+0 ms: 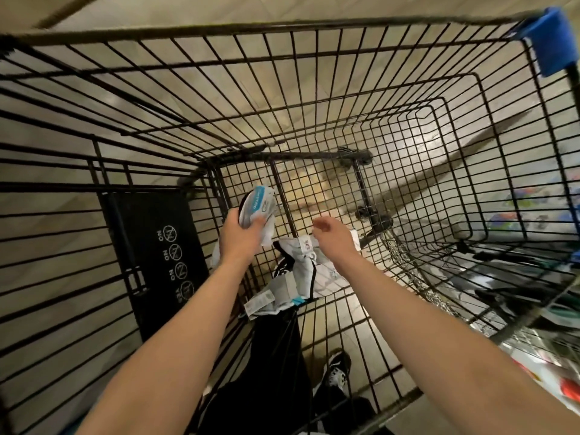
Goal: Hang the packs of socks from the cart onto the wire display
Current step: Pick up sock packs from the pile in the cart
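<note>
Fingers point(232, 216) of the left hand point(241, 238) are curled round a pack of socks point(255, 208), thumb across its face. The pack has a white and blue label and is held clear of the cart point(314, 28) floor, just right of the top edge of the black flap point(157, 255) with the NO marks.

Right hand point(332, 237) is farther from the flap, low in the basket, fingers bent inward beside a white tag point(306, 244) at the far end of the loose pile point(295, 277). That spot is blurred, so I cannot tell whether the fingertips pinch the tag or only hover beside it.

The pile lies on the wire floor, right of the flap's lower half. Its packs are black and white and overlap at odd angles.

Step in hand, by my reading: picking up a second pack before turning to the display.

Risks from here:
- A lift by the tag alone may tear the tag or let the pack drop back. Cause: a thin paper hold with the weight hanging below it.
- Overlapping packs may drag one another up and spill. Cause: hooks or bands caught together.
- A hook could snag the wire floor on the way out. Cause: a steep pull through a tight grid.
- The left-hand pack may slip if that grip loosens while attention is on the right.
</note>
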A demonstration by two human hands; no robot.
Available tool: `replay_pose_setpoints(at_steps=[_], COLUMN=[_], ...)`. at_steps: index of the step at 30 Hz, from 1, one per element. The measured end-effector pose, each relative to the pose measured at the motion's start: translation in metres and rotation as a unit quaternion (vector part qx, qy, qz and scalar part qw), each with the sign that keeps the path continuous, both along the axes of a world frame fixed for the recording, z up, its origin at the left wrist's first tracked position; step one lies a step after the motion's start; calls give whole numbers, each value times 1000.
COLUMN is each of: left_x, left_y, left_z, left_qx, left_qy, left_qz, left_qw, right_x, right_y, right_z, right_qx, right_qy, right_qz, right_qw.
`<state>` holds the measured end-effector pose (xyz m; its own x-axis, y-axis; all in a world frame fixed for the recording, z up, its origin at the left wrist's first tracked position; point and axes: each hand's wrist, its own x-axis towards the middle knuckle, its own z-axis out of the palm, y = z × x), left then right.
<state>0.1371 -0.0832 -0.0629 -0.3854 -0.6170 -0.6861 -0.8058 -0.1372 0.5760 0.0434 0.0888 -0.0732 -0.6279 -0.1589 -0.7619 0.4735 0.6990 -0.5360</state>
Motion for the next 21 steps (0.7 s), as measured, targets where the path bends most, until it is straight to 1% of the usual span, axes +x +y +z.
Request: replay_pose_setpoints(at_steps=[2, 4, 6, 8, 9, 10, 11, 12, 13, 14, 15, 16, 17, 19, 21], left_x=[9, 15, 15, 13, 13, 11, 9, 8, 7, 5, 4, 2, 1, -2, -7], left_y=[4, 8, 12, 16, 19, 23, 27, 30, 33, 35, 37, 38, 39, 41, 42], left_z=[-9, -22, -34, -46, -52, -55, -57, -59, -60, -60, -60, -59, -61, -62, -64], left_qx=[-30, -26, 12, 44, 54, 61, 65, 66, 64, 62, 61, 64, 68, 76, 86], left_qy=[-15, -17, -18, -24, -26, -27, -25, -24, -24, -26, -26, -20, -15, -2, 15], left_qz=[-50, -74, -75, -86, -90, -89, -88, -87, -89, -92, -95, -96, -98, -103, -104], left_qw=[998, 997, 997, 995, 994, 994, 994, 994, 994, 994, 993, 993, 993, 992, 991], right_x=[4, 7, 7, 7, 7, 8, 10, 10, 10, 9, 8, 8, 8, 9, 7], right_y=[-1, -5, -8, -5, -1, 2, 4, 6, 6, 9, 11, 17, 23, 31, 30], right_z=[-18, -36, -47, -53, -54, -56, -59, -58, -56, -58, -60, -63, -71, -82, -88], right_qx=[33, 80, 166, 239, 260, 271, 275, 280, 286, 291, 296, 293, 274, 235, 216], right_qy=[-7, 11, -2, -29, -35, -25, -11, -5, -14, -23, -38, -69, -99, -145, -125], right_qz=[68, 141, 225, 300, 316, 313, 280, 211, 113, 11, -77, -143, -182, -184, -202], right_qw=[997, 987, 960, 923, 912, 910, 920, 937, 951, 956, 951, 943, 939, 943, 947])
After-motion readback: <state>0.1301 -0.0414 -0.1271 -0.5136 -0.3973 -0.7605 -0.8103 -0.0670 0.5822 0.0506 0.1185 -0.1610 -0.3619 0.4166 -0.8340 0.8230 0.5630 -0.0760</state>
